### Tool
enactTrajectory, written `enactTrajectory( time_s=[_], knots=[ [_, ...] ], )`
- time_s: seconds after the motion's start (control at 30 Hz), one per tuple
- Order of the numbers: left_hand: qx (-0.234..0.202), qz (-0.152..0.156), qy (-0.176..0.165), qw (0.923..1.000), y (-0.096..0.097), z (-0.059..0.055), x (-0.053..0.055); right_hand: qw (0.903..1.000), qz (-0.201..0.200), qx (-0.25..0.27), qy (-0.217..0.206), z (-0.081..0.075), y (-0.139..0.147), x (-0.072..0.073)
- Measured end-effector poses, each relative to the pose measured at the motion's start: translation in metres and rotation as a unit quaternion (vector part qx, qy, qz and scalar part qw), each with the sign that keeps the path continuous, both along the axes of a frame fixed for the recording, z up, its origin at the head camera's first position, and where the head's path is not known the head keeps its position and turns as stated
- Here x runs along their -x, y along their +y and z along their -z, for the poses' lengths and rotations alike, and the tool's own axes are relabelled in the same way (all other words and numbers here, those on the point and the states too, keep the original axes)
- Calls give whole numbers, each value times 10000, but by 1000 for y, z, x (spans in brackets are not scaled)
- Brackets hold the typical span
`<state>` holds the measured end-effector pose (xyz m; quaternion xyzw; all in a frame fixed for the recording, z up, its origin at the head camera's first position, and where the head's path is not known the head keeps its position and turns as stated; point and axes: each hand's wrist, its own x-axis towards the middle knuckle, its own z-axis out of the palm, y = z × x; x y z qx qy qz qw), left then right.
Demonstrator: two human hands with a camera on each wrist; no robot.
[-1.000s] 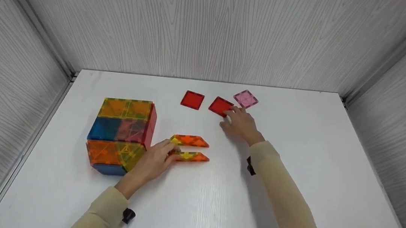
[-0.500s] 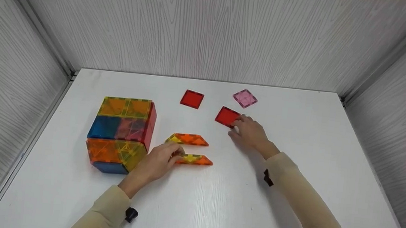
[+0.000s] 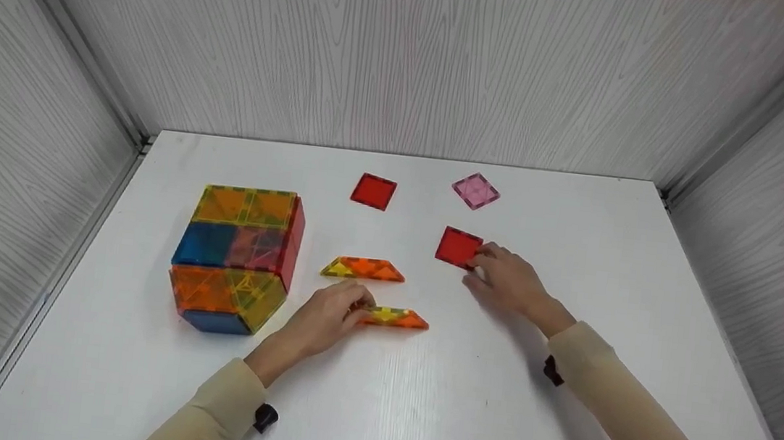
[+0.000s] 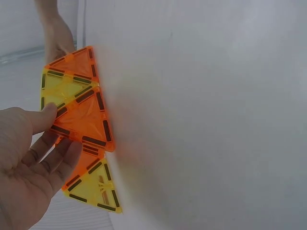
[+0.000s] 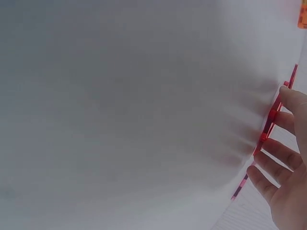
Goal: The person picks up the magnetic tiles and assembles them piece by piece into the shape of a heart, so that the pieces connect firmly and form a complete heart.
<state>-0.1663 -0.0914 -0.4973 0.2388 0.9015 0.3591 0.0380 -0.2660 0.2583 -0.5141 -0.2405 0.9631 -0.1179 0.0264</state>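
Note:
My left hand pinches a strip of joined orange and yellow triangular magnetic tiles that stands on its long edge. In the left wrist view, its thumb lies on one face of the strip, with other fingers at its lower end. A second, similar strip stands just behind, and shows partly past the fingers in the left wrist view. My right hand grips the right edge of a red square magnetic tile low over the table, thumb and fingertips at its rim in the right wrist view.
Left of the left hand stands a block built of coloured magnetic tiles. Another red square tile and a pink square tile lie toward the back of the white table. Grey wood-grain walls enclose the back and sides.
The right hand has drawn the red square tile right and toward the front edge. The left hand has moved its strip right and slightly forward, away from the second strip.

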Motion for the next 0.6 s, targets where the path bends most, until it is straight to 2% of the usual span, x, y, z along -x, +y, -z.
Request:
enactTrajectory(
  time_s=[0.2, 0.43, 0.6],
  knots=[
    [-76, 114, 26, 9999, 4, 2, -1, 10000, -27, -14, 21, -3, 2, 3],
    [-56, 207, 389, 9990, 5, 3, -1, 10000, 18, -38, -16, -4, -11, 22],
    [-91, 209, 346, 9991, 5, 2, -1, 9993, 202, -140, -276, -3, -21, 35]
  ],
)
